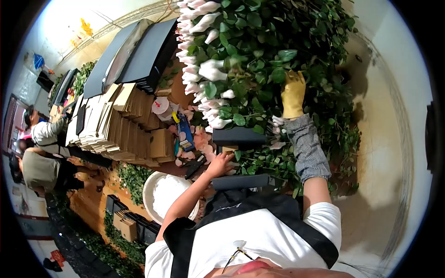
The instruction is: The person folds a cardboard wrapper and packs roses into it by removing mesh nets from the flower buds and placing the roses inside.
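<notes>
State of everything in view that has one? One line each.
Right hand: gloved, among the leafy stems
Left hand: bare, beside the dark blocks
Dark blocks: set apart, greenery between them
Flower heads: bunched, most sleeved in pale netting
Cardboard pieces: stacked
Petals: loose, scattered
Bin: open-topped, white inside

Brown worktable (171,170) — stacked cardboard (116,129), scattered pink petals (202,139), a heap of pale-wrapped leafy flowers (287,34)
</notes>
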The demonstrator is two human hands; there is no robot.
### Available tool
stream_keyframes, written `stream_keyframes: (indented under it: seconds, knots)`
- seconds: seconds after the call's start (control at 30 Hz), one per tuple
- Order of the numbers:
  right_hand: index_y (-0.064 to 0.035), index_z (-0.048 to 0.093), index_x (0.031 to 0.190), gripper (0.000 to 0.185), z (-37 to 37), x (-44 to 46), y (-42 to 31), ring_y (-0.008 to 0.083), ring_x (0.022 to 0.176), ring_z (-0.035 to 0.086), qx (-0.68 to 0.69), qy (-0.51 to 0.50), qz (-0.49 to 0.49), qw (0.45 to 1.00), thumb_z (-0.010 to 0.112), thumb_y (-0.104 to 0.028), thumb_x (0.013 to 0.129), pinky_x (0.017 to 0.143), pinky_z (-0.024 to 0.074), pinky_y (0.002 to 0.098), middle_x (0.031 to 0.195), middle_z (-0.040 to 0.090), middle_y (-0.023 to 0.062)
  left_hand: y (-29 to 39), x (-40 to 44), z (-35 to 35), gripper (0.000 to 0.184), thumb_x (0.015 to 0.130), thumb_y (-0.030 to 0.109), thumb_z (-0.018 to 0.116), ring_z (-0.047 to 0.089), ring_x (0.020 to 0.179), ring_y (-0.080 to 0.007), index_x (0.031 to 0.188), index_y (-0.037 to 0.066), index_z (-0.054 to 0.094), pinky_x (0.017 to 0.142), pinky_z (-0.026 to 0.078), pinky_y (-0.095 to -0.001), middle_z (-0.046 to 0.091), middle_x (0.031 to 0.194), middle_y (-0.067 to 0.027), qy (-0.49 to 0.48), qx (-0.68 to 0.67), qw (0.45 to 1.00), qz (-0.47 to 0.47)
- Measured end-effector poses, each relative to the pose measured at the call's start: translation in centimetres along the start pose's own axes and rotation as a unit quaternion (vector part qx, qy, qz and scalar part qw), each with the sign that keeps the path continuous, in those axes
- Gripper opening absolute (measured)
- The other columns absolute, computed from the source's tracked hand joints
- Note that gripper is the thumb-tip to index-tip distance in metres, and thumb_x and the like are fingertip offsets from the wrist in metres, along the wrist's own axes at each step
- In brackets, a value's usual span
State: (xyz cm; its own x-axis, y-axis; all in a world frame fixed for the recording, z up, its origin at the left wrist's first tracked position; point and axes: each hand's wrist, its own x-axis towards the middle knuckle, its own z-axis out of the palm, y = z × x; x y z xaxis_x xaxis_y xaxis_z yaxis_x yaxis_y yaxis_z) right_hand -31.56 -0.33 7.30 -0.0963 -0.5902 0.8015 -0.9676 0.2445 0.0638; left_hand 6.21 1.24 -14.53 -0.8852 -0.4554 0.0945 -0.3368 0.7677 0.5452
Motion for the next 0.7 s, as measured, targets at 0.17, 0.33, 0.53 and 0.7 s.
stream_keyframes:
  seconds: [0.17,0.33,0.53,0.7]
  knots:
    - [-0.0054,0.07,0.106,0.031,0.6,1.8,3.2,0.0306,0.095,0.064,-0.096,-0.223,-0.032,0.969,0.065,-0.002,0.075,0.095,0.0487,0.0371,0.096,0.07,0.0123,0.4,-0.3,-0.6,0.064,0.081,0.026,0.075,0.055,0.104,-0.039,0.137,0.007,0.05,0.09,0.047,-0.0472,0.056,0.119,-0.0183,-0.018,0.009,1.0,0.005]
    - [-0.0079,0.071,0.104,0.032,-2.0,3.1,5.4,0.0304,0.088,0.066,-0.122,-0.142,-0.05,0.981,0.071,-0.008,0.071,0.082,0.0542,0.04,0.091,0.07,0.0122,-0.8,-0.4,1.0,0.064,0.08,0.026,0.074,0.054,0.107,-0.0382,0.137,0.009,0.052,0.093,0.047,-0.0464,0.057,0.117,-0.0182,0.009,0.003,1.0,0.014]
    - [0.001,0.068,0.104,0.027,-9.6,6.7,3.2,0.03,0.083,0.064,0.069,0.043,-0.111,0.99,0.064,0.003,0.078,0.078,0.0525,0.0365,0.091,0.067,0.0158,-0.4,-0.5,0.6,0.063,0.08,0.026,0.074,0.054,0.104,-0.0386,0.136,0.01,0.052,0.09,0.048,-0.0466,0.055,0.114,-0.0163,0.015,-0.004,1.0,0.009]
    - [-0.002,0.067,0.105,0.02,-11.8,5.4,4.5,0.0308,0.073,0.061,0.153,-0.106,-0.049,0.981,0.058,-0.005,0.087,0.07,0.0506,0.0379,0.084,0.062,0.0168,-1.3,-0.4,1.0,0.068,0.078,0.027,0.077,0.054,0.105,-0.0383,0.138,0.012,0.049,0.091,0.048,-0.0468,0.054,0.124,-0.017,0.013,0.007,0.999,0.034]
